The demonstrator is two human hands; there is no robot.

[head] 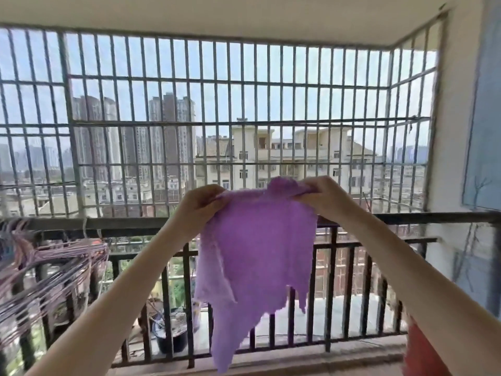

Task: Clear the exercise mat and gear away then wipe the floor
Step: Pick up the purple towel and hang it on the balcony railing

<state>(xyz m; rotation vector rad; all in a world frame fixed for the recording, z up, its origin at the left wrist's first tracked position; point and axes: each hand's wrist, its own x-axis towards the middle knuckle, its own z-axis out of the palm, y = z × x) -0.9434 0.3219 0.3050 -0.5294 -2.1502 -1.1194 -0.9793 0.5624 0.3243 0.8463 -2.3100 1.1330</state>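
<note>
A purple cloth [254, 256] hangs in front of me at chest height, held up by its top edge. My left hand [199, 206] pinches the cloth's upper left corner. My right hand [322, 194] pinches the upper right part, where the fabric bunches up. The cloth droops down in uneven folds to a point near the bottom of the view. Both arms are stretched out toward a balcony railing. No exercise mat or gear shows in the view.
A dark metal railing [379, 217] runs across in front of me, with a window grille [189, 120] above it. Several pink clothes hangers [46, 270] hang at the left. A black pot [173, 335] stands beyond the rails. Something red [423, 351] sits at lower right.
</note>
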